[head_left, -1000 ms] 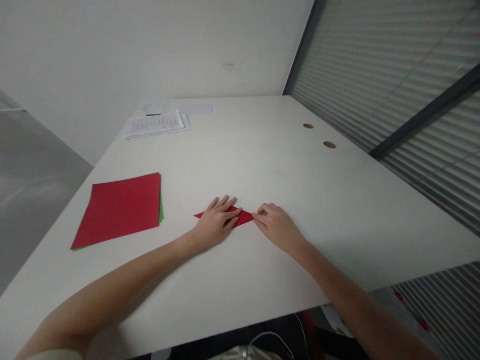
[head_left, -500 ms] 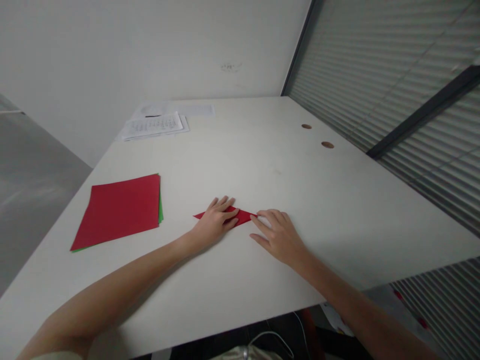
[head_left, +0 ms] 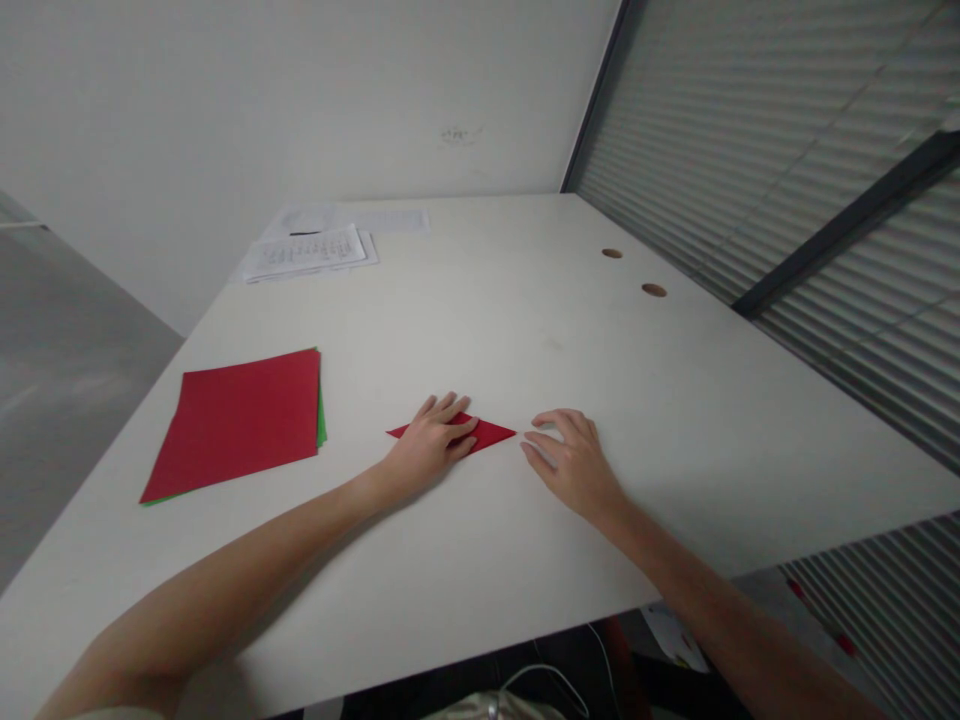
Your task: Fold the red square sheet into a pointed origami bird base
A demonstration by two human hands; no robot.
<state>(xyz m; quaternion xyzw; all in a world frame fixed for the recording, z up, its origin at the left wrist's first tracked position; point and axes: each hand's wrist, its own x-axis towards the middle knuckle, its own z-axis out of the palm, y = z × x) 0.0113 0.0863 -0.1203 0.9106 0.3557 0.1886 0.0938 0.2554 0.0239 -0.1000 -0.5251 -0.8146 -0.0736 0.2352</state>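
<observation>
A small piece of folded red paper (head_left: 489, 434) lies on the white table, shaped like a long diamond with pointed ends. My left hand (head_left: 433, 438) rests flat on it with the fingers spread, covering its middle and pressing it to the tabletop. Just beyond the paper's right tip is my right hand (head_left: 571, 458), fingers curved and apart, with nothing between them. A narrow gap separates its fingertips from the tip.
Left of my hands lies a stack of red paper sheets (head_left: 240, 425) with green edges showing beneath. Printed papers (head_left: 307, 252) sit at the far left with a dark pen (head_left: 304, 233). Two round holes pierce the table (head_left: 480, 310) near the blinds (head_left: 750, 170) on the right.
My right hand has drawn back to the right, off the paper's right tip, and its fingers have curled a little. My left hand and the folded paper have stayed put.
</observation>
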